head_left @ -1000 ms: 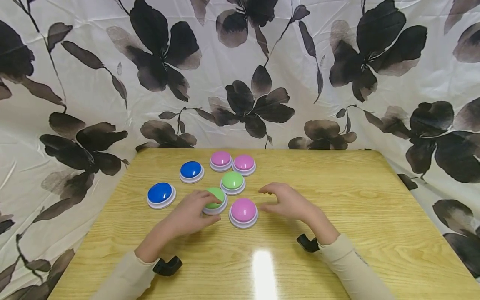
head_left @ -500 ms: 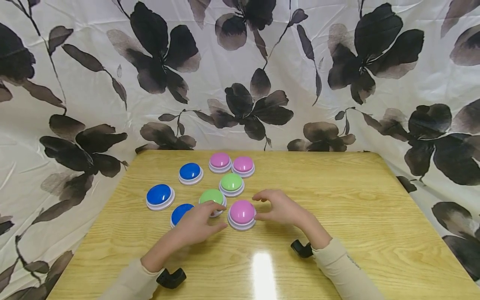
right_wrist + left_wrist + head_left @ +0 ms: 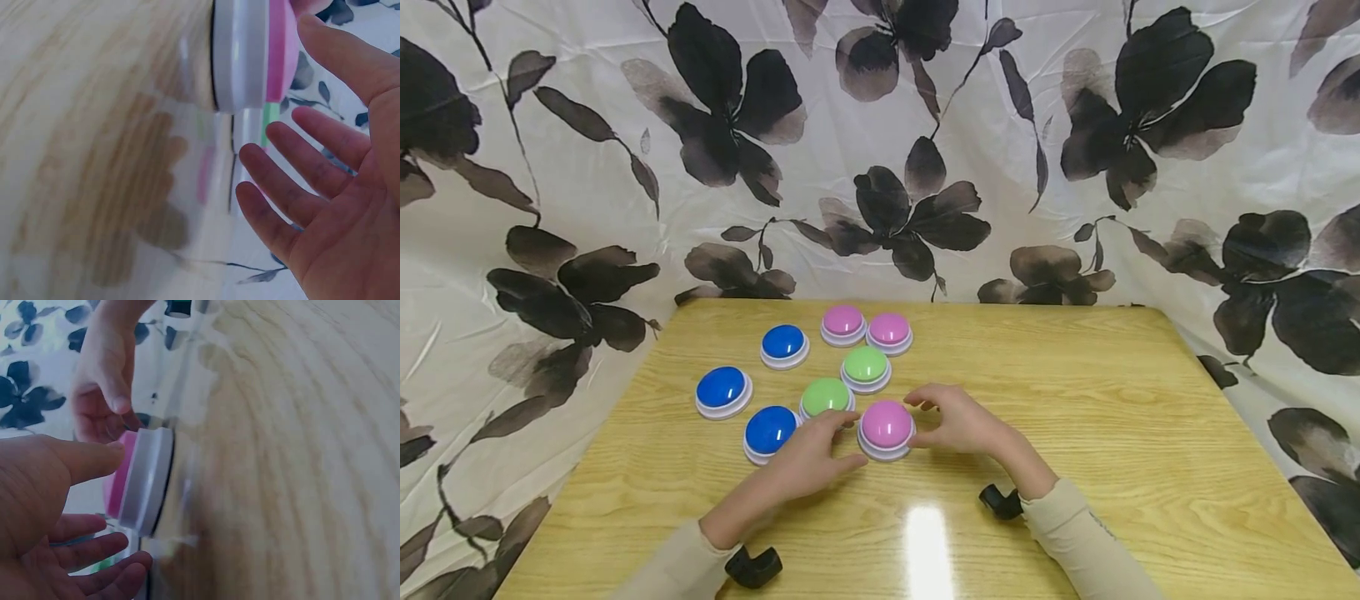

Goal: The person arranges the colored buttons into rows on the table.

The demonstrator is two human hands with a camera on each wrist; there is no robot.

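Observation:
A pink push button (image 3: 886, 423) on a white round base sits on the wooden table between the two hands. My left hand (image 3: 812, 457) is at its left, fingers spread and gently bent, thumb and fingertips close to the base. To its right, my right hand (image 3: 961, 422) curves loosely, with its thumb near the base. Both wrist views show neither hand wrapped around the pink button (image 3: 145, 481); in the right wrist view, the right fingers (image 3: 281, 172) are splayed beside it. A green button (image 3: 826, 395) and a blue button (image 3: 770, 429) are partly hidden by the left hand.
Behind stand another green button (image 3: 865, 364) and two pink buttons, one left (image 3: 842, 321) and one right (image 3: 889, 328). Two blue buttons, one nearer (image 3: 721, 387) and one farther (image 3: 783, 342), lie at the left. A floral cloth (image 3: 820, 125) hangs behind the wooden table (image 3: 1060, 367).
My left hand has moved right and nearer the front, from over the green button to the pink button's side, uncovering a blue button. My right hand has come in slightly left toward the pink button.

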